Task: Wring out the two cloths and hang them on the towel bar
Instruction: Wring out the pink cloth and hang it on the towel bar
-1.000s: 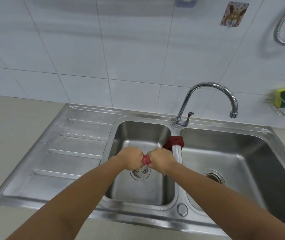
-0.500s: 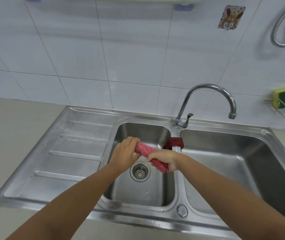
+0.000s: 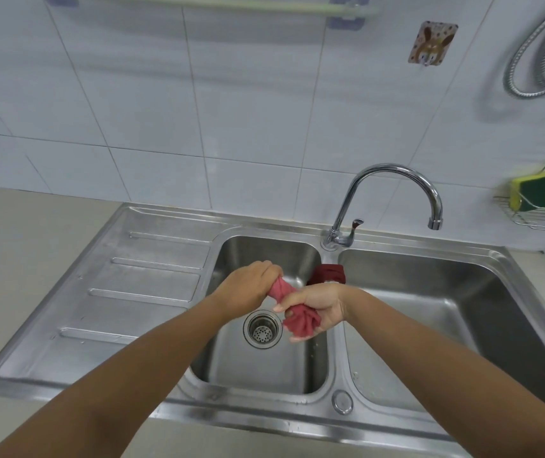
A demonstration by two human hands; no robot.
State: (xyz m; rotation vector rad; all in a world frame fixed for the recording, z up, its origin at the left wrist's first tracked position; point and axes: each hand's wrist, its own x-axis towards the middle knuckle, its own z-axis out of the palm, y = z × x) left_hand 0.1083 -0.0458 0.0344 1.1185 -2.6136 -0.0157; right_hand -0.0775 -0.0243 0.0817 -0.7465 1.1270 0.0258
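A twisted pink-red cloth (image 3: 298, 320) stretches between my two hands above the left sink basin (image 3: 264, 365). My left hand (image 3: 248, 287) grips its upper left end. My right hand (image 3: 319, 305) holds the lower end, whose loose corner fans out below the fingers. A second, darker red cloth (image 3: 327, 274) lies bunched on the divider between the basins, just behind my right hand. The pale green towel bar (image 3: 231, 4) runs along the wall tiles at the top of the view, with nothing hanging on it.
A chrome faucet (image 3: 393, 190) arches over the right basin (image 3: 430, 319). A ribbed drainboard (image 3: 125, 292) lies to the left. A wire rack with a green-yellow sponge (image 3: 542, 193) hangs at the right wall, below a shower hose (image 3: 535, 54) and a sticker hook (image 3: 431, 43).
My hands have pulled apart from a tight fist-to-fist wring, and the cloth now shows longer between them. The view has tilted up, bringing the towel bar into sight.
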